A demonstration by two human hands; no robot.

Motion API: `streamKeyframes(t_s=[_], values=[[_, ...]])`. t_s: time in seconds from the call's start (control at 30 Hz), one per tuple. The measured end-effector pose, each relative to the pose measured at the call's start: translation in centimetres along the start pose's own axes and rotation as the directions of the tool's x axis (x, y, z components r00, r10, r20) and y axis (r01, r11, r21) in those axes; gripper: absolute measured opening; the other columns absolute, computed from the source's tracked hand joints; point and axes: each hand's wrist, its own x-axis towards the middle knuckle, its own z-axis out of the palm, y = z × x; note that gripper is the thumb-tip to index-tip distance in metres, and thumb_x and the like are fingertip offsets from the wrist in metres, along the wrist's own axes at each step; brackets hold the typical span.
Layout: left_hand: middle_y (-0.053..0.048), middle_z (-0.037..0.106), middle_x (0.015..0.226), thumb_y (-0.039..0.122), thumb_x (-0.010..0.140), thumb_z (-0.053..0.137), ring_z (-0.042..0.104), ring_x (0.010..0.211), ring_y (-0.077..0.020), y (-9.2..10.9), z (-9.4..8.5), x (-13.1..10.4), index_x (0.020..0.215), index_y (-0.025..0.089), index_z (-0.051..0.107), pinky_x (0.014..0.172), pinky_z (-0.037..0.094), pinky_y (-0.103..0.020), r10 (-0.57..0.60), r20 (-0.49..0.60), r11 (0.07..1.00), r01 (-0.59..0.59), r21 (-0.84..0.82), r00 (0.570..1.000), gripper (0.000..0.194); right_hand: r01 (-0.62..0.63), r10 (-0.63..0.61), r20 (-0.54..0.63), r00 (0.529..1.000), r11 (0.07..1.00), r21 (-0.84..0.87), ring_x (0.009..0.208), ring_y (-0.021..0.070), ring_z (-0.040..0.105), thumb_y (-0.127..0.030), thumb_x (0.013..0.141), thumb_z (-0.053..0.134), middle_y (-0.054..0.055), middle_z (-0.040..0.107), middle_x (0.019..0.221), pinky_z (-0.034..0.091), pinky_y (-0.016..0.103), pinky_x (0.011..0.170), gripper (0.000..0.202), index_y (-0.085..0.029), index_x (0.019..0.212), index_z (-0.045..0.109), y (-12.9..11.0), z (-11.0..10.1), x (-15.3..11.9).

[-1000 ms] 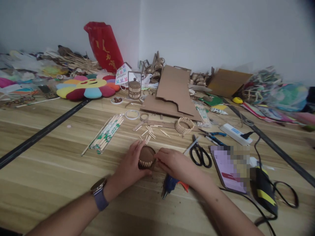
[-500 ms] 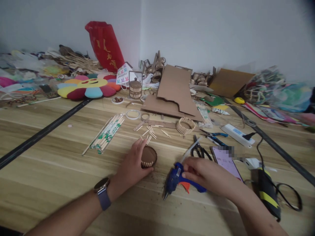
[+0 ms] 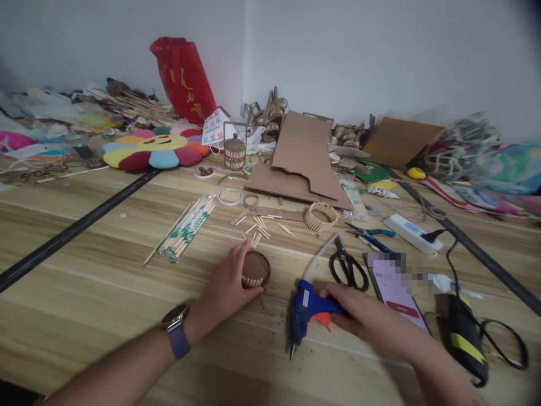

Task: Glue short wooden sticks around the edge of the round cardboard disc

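My left hand (image 3: 230, 282), with a watch on its wrist, grips the left side of a small round cardboard basket (image 3: 257, 267) edged with short sticks. My right hand (image 3: 350, 313) is wrapped round the handle of a blue glue gun (image 3: 301, 310) with an orange trigger. The gun's nozzle points down near the wood table (image 3: 236, 361), and a pale glue stick rises from its back end. Short loose sticks (image 3: 262, 226) lie just behind the basket. Further back stands a ring of sticks (image 3: 320, 217).
Black scissors (image 3: 349, 268), pliers (image 3: 374, 232) and a phone (image 3: 395, 293) lie to the right, near a white power strip (image 3: 412, 232) and cable. Packed sticks (image 3: 188, 228) lie left. Cardboard sheets (image 3: 302, 152) and a lidded stick bucket (image 3: 234, 152) stand behind.
My right hand has shifted its hold further round the glue gun's handle. The gun has moved slightly right and its nozzle now points more steeply down. My left hand stays on the basket.
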Motion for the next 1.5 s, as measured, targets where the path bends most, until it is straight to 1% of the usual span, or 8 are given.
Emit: streamKeyframes(t_s=[0.13, 0.3, 0.43, 0.57, 0.8, 0.9, 1.07, 1.5], values=[[-0.015, 0.046, 0.155, 0.014, 0.071, 0.082, 0.044, 0.145, -0.0368, -0.2, 0.0, -0.1, 0.157, 0.030, 0.018, 0.117, 0.040, -0.061, -0.002, -0.005, 1.000, 0.002, -0.013, 1.000, 0.108, -0.015, 0.016, -0.011, 1.000, 0.998, 0.066, 0.097, 0.0236, 0.070, -0.024, 0.088, 0.054, 0.008, 0.073, 0.108, 0.055, 0.034, 0.088, 0.026, -0.022, 0.113, 0.061, 1.0, -0.2, -0.5], [-0.016, 0.047, 0.154, 0.015, 0.070, 0.084, 0.046, 0.144, -0.0375, -0.3, -0.1, -0.1, 0.157, 0.029, 0.018, 0.116, 0.042, -0.062, 0.005, -0.002, 1.000, -0.005, -0.007, 1.000, 0.110, -0.061, 0.070, -0.069, 0.995, 0.990, 0.125, 0.115, 0.0324, 0.068, -0.050, 0.086, 0.061, 0.016, 0.070, 0.129, 0.053, 0.044, 0.104, 0.060, -0.017, 0.137, 0.060, 2.1, -0.5, -1.1], [-0.016, 0.048, 0.153, 0.014, 0.070, 0.084, 0.047, 0.143, -0.0380, -0.2, -0.3, -0.1, 0.157, 0.028, 0.017, 0.115, 0.042, -0.062, 0.003, 0.009, 1.000, -0.003, -0.001, 1.000, 0.111, -0.043, 0.065, -0.092, 0.994, 0.974, 0.224, 0.127, 0.0346, 0.061, -0.068, 0.089, 0.055, 0.017, 0.066, 0.138, 0.048, 0.047, 0.110, 0.068, -0.017, 0.133, 0.066, 1.7, -0.6, -0.9], [-0.015, 0.048, 0.154, 0.015, 0.070, 0.084, 0.046, 0.144, -0.0372, -0.2, -0.4, 0.0, 0.157, 0.030, 0.016, 0.116, 0.043, -0.060, 0.004, 0.018, 1.000, -0.004, -0.011, 1.000, 0.112, -0.019, 0.069, -0.172, 0.983, 0.959, 0.281, 0.106, 0.0306, 0.068, -0.066, 0.092, 0.052, 0.012, 0.075, 0.114, 0.057, 0.042, 0.095, 0.055, -0.020, 0.114, 0.074, 1.0, 0.0, 0.0], [-0.016, 0.043, 0.158, 0.015, 0.070, 0.084, 0.045, 0.145, -0.0368, -0.3, -0.2, -0.2, 0.158, 0.029, 0.014, 0.116, 0.043, -0.059, 0.005, 0.006, 1.000, -0.005, -0.007, 1.000, 0.113, -0.008, 0.114, -0.278, 0.954, 0.934, 0.356, 0.073, 0.0211, 0.065, -0.048, 0.076, 0.069, 0.002, 0.070, 0.080, 0.058, 0.031, 0.066, 0.029, -0.021, 0.088, 0.069, 0.2, 1.6, 1.2], [-0.015, 0.041, 0.160, 0.015, 0.072, 0.082, 0.044, 0.146, -0.0361, -0.2, -0.2, -0.2, 0.158, 0.029, 0.013, 0.117, 0.043, -0.058, 0.004, 0.016, 1.000, -0.004, -0.014, 1.000, 0.112, 0.014, 0.106, -0.271, 0.957, 0.915, 0.404, 0.077, 0.0222, 0.068, -0.049, 0.077, 0.069, 0.004, 0.073, 0.085, 0.061, 0.033, 0.074, 0.030, -0.021, 0.085, 0.070, -0.2, 2.3, 1.5], [-0.017, 0.042, 0.159, 0.015, 0.072, 0.081, 0.044, 0.146, -0.0366, -0.1, -0.3, -0.2, 0.158, 0.026, 0.014, 0.117, 0.043, -0.057, -0.011, 0.019, 1.000, 0.012, -0.012, 1.000, 0.110, 0.017, 0.086, -0.199, 0.976, 0.885, 0.465, 0.092, 0.0258, 0.072, -0.057, 0.083, 0.066, 0.009, 0.078, 0.099, 0.060, 0.038, 0.088, 0.042, -0.019, 0.099, 0.074, -0.5, 3.1, 2.1], [-0.019, 0.042, 0.157, 0.011, 0.071, 0.079, 0.046, 0.144, -0.0375, -0.1, -0.3, -0.2, 0.158, 0.024, 0.011, 0.116, 0.043, -0.059, 0.026, 0.024, 0.999, -0.026, 0.022, 0.999, 0.111, 0.003, 0.080, -0.264, 0.961, 0.953, 0.302, 0.101, 0.0311, 0.072, -0.063, 0.085, 0.064, 0.012, 0.078, 0.108, 0.059, 0.044, 0.094, 0.051, -0.019, 0.108, 0.076, 0.9, 5.7, 2.6]])
